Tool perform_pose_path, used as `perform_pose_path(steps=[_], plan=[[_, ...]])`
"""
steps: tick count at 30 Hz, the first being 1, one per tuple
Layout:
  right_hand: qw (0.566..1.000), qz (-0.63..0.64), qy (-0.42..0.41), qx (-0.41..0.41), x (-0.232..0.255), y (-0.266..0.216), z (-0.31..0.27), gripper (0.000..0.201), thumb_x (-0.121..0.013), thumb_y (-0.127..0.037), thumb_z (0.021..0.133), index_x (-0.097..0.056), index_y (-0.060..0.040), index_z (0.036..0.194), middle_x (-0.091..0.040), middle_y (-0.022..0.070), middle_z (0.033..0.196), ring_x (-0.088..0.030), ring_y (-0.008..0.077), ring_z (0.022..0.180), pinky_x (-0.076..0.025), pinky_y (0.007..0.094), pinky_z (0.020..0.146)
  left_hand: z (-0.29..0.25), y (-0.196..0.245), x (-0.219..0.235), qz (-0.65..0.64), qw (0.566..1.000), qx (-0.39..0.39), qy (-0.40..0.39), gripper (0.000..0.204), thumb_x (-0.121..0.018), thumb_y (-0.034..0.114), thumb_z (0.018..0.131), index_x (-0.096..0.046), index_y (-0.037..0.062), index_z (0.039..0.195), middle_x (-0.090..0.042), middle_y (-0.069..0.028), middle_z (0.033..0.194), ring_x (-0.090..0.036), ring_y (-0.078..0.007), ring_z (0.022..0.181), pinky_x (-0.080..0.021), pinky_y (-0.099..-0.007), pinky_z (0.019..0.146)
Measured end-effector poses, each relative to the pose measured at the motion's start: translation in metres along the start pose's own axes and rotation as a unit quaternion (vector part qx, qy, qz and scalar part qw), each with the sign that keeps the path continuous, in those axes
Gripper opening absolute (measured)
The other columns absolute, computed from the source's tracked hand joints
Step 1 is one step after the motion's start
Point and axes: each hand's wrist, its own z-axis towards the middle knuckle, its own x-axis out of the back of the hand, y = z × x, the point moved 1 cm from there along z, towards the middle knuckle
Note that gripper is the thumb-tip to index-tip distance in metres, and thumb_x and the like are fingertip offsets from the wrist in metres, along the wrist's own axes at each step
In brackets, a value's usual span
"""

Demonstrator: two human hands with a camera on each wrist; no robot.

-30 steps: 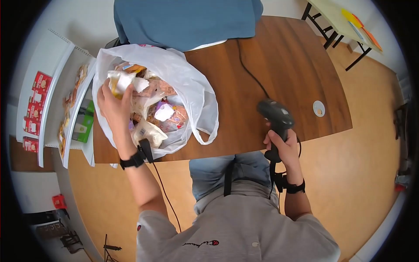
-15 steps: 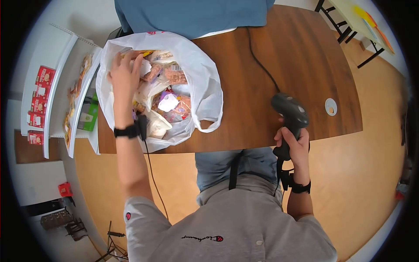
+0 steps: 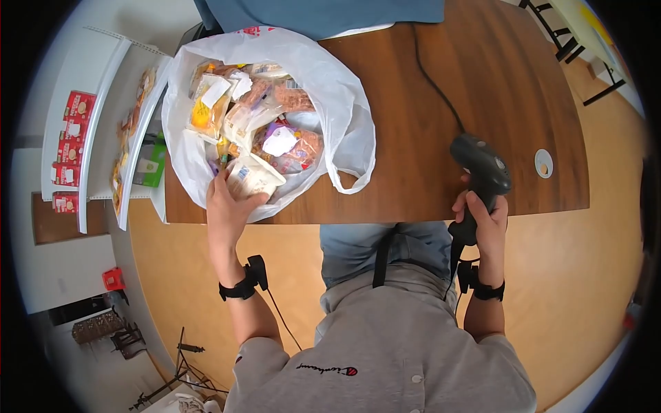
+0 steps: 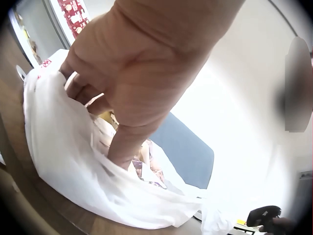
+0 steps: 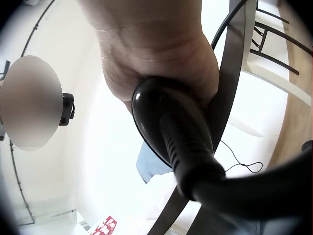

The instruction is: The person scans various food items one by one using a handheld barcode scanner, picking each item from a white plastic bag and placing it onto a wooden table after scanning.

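1. Left hand (image 3: pixel 227 206) reached over the near rim of the white plastic bag (image 3: pixel 344 103), fingers curled round a pale packet (image 3: pixel 253 177) at the bag's near edge. In the left wrist view the fingertips (image 4: pixel 120 152) were buried in film, so the grip was probably a pinch, not a full wrap.
2. Right hand (image 3: pixel 482 217) was closed firmly round the handle of the black barcode scanner (image 3: pixel 482 162), held just above the wooden table (image 3: pixel 427 158) near its front edge, well apart from the bag.
3. Risk: the packet could slip on lifting, since only its near end seemed held and other snack packets (image 3: pixel 265 113) lay against it.
4. Risk: the bag was thin and slack; dragging the packet out could pull the rim along and tip the contents toward the table edge.
5. Risk: the scanner cable (image 3: pixel 434 82) ran across the table toward the blue cloth (image 3: pixel 323 14); a wide swing could snag it.
6. Risk: crinkled film could hide the packet's code from the scanner.
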Motion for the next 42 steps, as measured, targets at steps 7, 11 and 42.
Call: perform_pose_path(steps=[7,11,42], plan=[[1.000,0.019,0.008,-0.005,0.000,0.000,-0.002,0.029,-0.061,-0.007,0.092,-0.059,0.0032,0.119,-0.065,0.0067,0.075,-0.060,0.0107,0.062,-0.046,0.0238,0.058,0.003,-0.008,-0.002,0.004,1.000,0.014,-0.021,0.070,-0.088,0.011,0.059,-0.052,0.0011,0.119,-0.063,-0.0248,0.109,-0.063,-0.0417,0.101,-0.052,-0.0442,0.083],[1.000,-0.015,-0.003,-0.014,-0.001,-0.002,-0.003,0.028,-0.058,-0.008,0.094,-0.058,0.0035,0.119,-0.065,0.0071,0.077,-0.059,0.0112,0.063,-0.046,0.0242,0.060,0.004,-0.011,0.000,-0.133,0.991,0.016,-0.017,0.067,-0.083,-0.002,0.064,-0.051,0.0001,0.122,-0.066,-0.0152,0.107,-0.066,-0.0242,0.100,-0.053,-0.0341,0.082],[0.996,0.065,-0.033,-0.044,0.006,-0.004,-0.002,0.037,-0.060,-0.027,0.099,-0.051,0.0020,0.120,-0.068,0.0112,0.087,-0.067,0.0153,0.070,-0.054,0.0275,0.063,0.004,-0.015,-0.011,-0.530,0.842,0.090,-0.048,0.050,-0.058,0.007,0.097,-0.036,0.0100,0.141,-0.057,-0.0109,0.124,-0.063,-0.0194,0.098,-0.051,-0.0256,0.061]])
